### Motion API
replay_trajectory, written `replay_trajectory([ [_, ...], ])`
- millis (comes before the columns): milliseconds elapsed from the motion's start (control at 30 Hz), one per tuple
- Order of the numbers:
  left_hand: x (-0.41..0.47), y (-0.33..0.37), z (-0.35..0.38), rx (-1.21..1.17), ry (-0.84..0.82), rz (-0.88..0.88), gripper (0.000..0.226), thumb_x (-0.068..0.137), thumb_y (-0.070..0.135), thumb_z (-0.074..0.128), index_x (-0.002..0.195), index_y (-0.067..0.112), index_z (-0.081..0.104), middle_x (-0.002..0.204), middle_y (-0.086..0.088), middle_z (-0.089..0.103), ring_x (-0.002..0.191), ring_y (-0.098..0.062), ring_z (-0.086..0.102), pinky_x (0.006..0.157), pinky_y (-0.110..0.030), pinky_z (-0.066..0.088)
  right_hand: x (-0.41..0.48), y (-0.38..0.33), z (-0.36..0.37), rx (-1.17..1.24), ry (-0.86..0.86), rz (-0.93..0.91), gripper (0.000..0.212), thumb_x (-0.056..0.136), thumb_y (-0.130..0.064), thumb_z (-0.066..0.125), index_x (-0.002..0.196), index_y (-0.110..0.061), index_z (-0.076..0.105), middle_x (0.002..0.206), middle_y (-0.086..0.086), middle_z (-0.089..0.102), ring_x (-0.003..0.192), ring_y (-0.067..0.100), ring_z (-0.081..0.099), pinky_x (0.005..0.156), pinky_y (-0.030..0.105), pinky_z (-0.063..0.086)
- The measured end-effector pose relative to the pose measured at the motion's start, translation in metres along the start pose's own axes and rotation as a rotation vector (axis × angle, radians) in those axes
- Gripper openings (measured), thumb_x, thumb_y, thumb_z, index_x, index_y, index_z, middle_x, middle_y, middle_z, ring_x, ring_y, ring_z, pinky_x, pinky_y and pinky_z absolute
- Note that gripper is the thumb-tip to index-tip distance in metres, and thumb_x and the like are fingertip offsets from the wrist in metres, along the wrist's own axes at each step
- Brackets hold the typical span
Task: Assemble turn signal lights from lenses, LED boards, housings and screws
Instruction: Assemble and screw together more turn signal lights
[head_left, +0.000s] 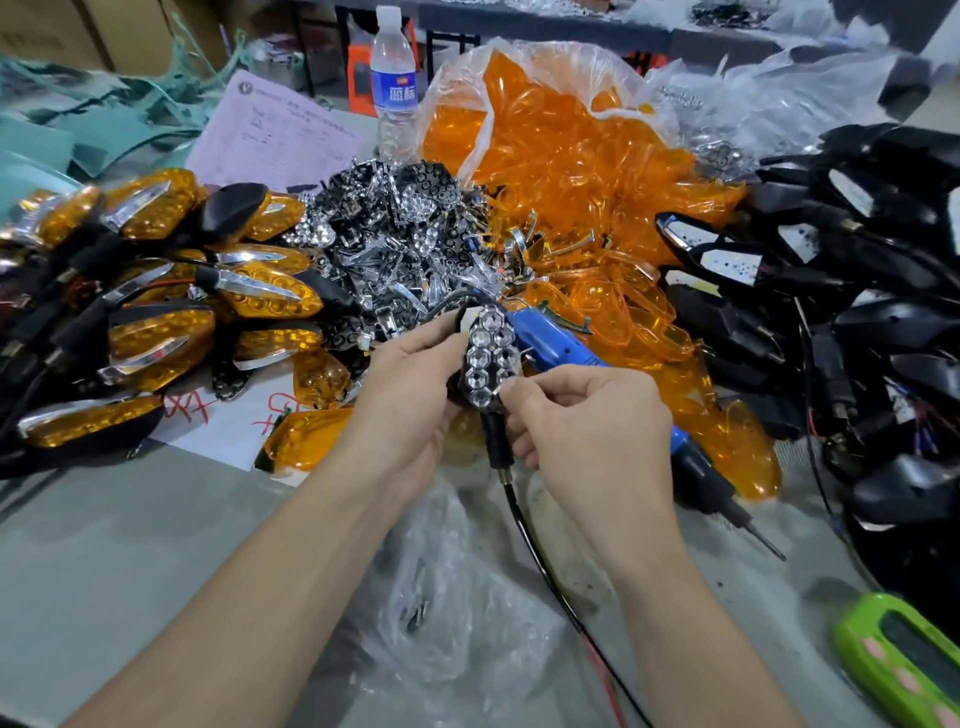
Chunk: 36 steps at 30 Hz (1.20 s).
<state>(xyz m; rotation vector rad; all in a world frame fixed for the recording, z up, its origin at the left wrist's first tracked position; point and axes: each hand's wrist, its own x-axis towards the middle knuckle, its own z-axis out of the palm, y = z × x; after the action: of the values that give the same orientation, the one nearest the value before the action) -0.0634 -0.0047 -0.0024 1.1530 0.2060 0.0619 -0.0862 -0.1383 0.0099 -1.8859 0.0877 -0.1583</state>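
Grey table (130, 519) at a crowded assembly station is carrying heaps of parts: finished amber lights (156, 291) are lying at the left, chrome reflectors (395, 234) are piling up in the middle, a torn bag of orange lenses (561, 150) is spilling behind them, and black housings (857, 291) are stacking up on the right. At centre, just above the table, a person is holding a half-built light (488, 358), its honeycomb chrome face turned to the camera and its black cable (524, 525) trailing down over a clear plastic bag (457, 587). The left hand (410, 395) is curling its grip round the back of the unit, while the right hand (587, 431) is pinching the lower edge between thumb and forefinger. A blue electric screwdriver (680, 441) is lying just behind the hands.
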Motion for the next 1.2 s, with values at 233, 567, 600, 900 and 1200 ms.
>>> replay_trajectory([
  [233, -0.001, 0.002, 0.000, -0.071, -0.014, -0.063, 0.028, 0.106, 0.012, 0.049, 0.117, 0.003, 0.073, 0.114, -0.023, 0.072, 0.103, -0.033, 0.064, 0.097, -0.051, 0.049, 0.003, 0.000, -0.006, -0.040, -0.006, 0.045, 0.021, 0.082, -0.033, 0.079, 0.064, -0.022, 0.076, 0.055, -0.003, 0.070, 0.047, 0.013, 0.066, 0.055, 0.035, 0.060],
  [567, -0.003, 0.000, -0.004, -0.010, -0.169, -0.022, 0.021, 0.092, 0.017, 0.065, 0.103, 0.012, 0.082, 0.106, -0.018, 0.077, 0.095, -0.028, 0.072, 0.075, -0.037, 0.062, 0.009, 0.007, -0.012, -0.226, 0.064, -0.112, 0.024, 0.075, -0.038, 0.086, 0.059, -0.025, 0.073, 0.052, -0.019, 0.064, 0.056, 0.000, 0.060, 0.054, 0.010, 0.042],
  [600, -0.003, -0.001, -0.003, -0.007, -0.163, -0.010, 0.022, 0.097, 0.014, 0.061, 0.102, 0.011, 0.082, 0.105, -0.019, 0.077, 0.095, -0.028, 0.073, 0.075, -0.037, 0.063, 0.010, 0.008, -0.012, -0.208, 0.062, -0.114, 0.024, 0.075, -0.037, 0.086, 0.059, -0.025, 0.072, 0.052, -0.019, 0.064, 0.054, -0.001, 0.060, 0.052, 0.009, 0.041],
  [900, -0.004, -0.005, 0.002, 0.119, -0.090, 0.160, 0.025, 0.092, 0.022, 0.059, 0.091, 0.022, 0.085, 0.101, -0.013, 0.080, 0.097, -0.025, 0.077, 0.089, -0.040, 0.063, 0.007, 0.010, 0.000, 0.031, -0.176, -0.069, 0.022, 0.082, -0.041, 0.066, 0.089, -0.023, 0.077, 0.079, -0.007, 0.078, 0.075, 0.017, 0.072, 0.079, 0.049, 0.060],
  [1200, -0.008, -0.001, 0.002, 0.181, -0.185, 0.107, 0.023, 0.099, 0.018, 0.059, 0.104, 0.022, 0.081, 0.114, -0.012, 0.078, 0.112, -0.028, 0.073, 0.104, -0.053, 0.054, 0.007, 0.010, 0.003, 0.144, -0.116, -0.070, 0.023, 0.076, -0.037, 0.072, 0.087, -0.019, 0.080, 0.087, 0.029, 0.071, 0.071, 0.043, 0.067, 0.071, 0.066, 0.056],
])
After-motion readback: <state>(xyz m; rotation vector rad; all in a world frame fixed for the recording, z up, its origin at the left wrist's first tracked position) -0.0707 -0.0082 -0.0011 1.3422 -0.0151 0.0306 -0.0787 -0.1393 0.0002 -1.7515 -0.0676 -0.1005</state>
